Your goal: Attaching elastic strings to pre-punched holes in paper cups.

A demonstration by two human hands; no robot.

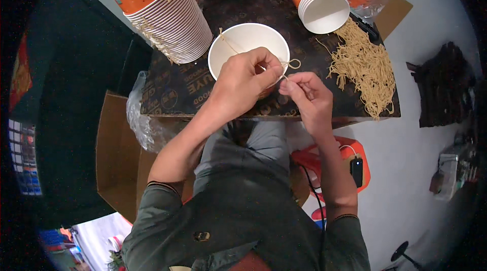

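A dark printed board (203,86) serves as the work surface, matte and flat, resting over a cardboard box (114,154). On its far left leans a tall stack of paper cups (170,17), orange-printed outside with ribbed white rims; a shorter stack (319,5) lies tipped at the far right, mouth toward the person. To the right sprawls a loose heap of tan string pieces (362,65), thin, kinked and fibrous.

Just before the hands stands 1 white paper bowl (241,43), smooth and round, seemingly empty inside. The left hand (241,86) covers its near rim, fingers closed on a single string (231,45) that runs up across the bowl's mouth to its far-left rim. The right hand (307,93) sits just beside it, thumb and forefinger pinched together on the same string, where a small loop (291,63) stands up between the 2 hands.

By my reading, the step in hand is tying or knotting the string at the bowl's rim. The next move likely calls for fine fingertip tension to draw that loop snug without letting the light bowl tip.
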